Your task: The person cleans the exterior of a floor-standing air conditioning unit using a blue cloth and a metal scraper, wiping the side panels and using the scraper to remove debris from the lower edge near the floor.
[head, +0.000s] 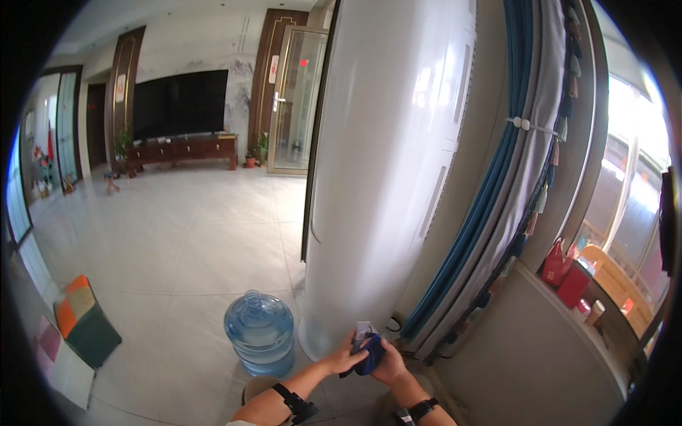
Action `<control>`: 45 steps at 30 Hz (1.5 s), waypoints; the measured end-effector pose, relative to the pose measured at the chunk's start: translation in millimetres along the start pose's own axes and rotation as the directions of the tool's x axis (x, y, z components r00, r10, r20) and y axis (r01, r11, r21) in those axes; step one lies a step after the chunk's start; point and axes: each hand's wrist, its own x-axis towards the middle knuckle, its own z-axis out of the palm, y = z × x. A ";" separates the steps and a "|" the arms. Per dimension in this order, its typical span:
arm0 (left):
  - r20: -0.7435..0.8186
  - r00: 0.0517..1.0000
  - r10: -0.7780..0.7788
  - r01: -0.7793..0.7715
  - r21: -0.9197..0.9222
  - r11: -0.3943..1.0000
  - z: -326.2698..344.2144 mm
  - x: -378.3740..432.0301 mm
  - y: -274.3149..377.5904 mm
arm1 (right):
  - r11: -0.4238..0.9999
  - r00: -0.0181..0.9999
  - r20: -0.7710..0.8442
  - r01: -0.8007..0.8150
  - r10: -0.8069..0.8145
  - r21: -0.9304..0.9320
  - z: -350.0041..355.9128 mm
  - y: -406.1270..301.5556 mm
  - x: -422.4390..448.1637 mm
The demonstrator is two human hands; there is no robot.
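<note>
In front of the tall white floor-standing air conditioner [367, 160], both hands are close together. My left hand [343, 358] holds a small grey-and-white object [362, 329] whose pale end points up; its exact kind is unclear. Against it, my right hand [393, 365] grips a dark blue item [373, 354], which looks like a folded cloth. The left thumb rests over the blue item, and the fingers hide part of both things. Black straps circle both forearms.
A blue water-cooler bottle [259, 335] stands on the tiled floor [213, 255], left of my hands. Blue and grey curtains [495, 213] hang at the right, beside a sill [581, 325] bearing a red box [574, 285]. A patchwork stool [88, 322] is at the left.
</note>
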 end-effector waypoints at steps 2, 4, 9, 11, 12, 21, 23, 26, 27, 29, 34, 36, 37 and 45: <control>-0.061 0.998 0.019 -0.012 0.126 0.992 19.5 -5.9 -14.3 | 0.999 0.978 -0.203 0.036 -0.038 -0.011 1.6 8.1 -19.3; -0.105 0.994 0.023 0.041 0.569 0.821 55.7 -19.6 10.9 | 0.990 0.955 -0.297 -0.052 0.011 -0.130 -19.1 6.2 -31.8; -0.267 0.959 0.092 0.122 0.687 0.717 81.6 -51.7 32.1 | 0.872 0.990 -0.141 -0.086 0.020 -0.481 -26.6 15.4 -38.7; -0.259 0.966 0.025 0.176 0.723 0.668 96.8 -49.2 59.8 | 0.802 0.995 -0.102 -0.044 -0.021 -0.596 -19.7 6.2 -50.3; -0.206 0.978 0.010 0.158 0.779 0.607 94.9 -47.3 51.8 | 0.779 0.992 -0.128 -0.069 -0.014 -0.624 -24.8 4.0 -51.0; -0.145 0.986 -0.086 0.140 0.416 0.898 129.9 -15.6 76.4 | 0.982 0.874 -0.477 0.000 -0.091 -0.187 -16.8 -34.6 -97.3; -0.096 0.992 -0.082 0.113 0.377 0.919 141.1 -2.0 78.6 | 0.985 0.875 -0.470 0.038 -0.113 -0.166 -36.9 -40.8 -104.2; -0.198 0.976 -0.093 0.169 0.411 0.896 152.4 7.8 82.2 | 0.994 0.911 -0.402 0.059 -0.092 -0.093 -53.9 -48.0 -117.2; -0.212 0.951 -0.227 0.281 0.281 0.918 153.3 11.3 82.4 | 0.994 0.917 -0.390 0.052 -0.086 -0.095 -49.9 -50.4 -123.0; -0.284 0.940 -0.192 0.251 0.191 0.949 158.0 6.7 78.0 | 0.993 0.906 -0.422 -0.004 -0.047 -0.120 -45.1 -51.7 -133.2; -0.202 0.842 -0.500 0.407 -0.369 0.835 175.7 5.2 95.6 | 0.996 0.943 -0.330 -0.063 0.041 -0.056 -60.7 -59.1 -155.5; -0.194 0.839 -0.508 0.413 -0.378 0.828 177.8 10.7 104.2 | 0.996 0.958 -0.279 0.082 -0.072 0.024 -50.3 -61.5 -158.3; -0.195 0.834 -0.516 0.419 -0.385 0.823 175.6 11.5 109.0 | 0.996 0.960 -0.272 0.079 -0.067 0.032 -39.4 -63.2 -159.7; -0.054 0.903 -0.425 0.245 -0.748 0.616 97.8 59.6 195.2 | 0.894 0.792 -0.449 0.447 -0.413 -0.033 -64.6 -85.5 -197.2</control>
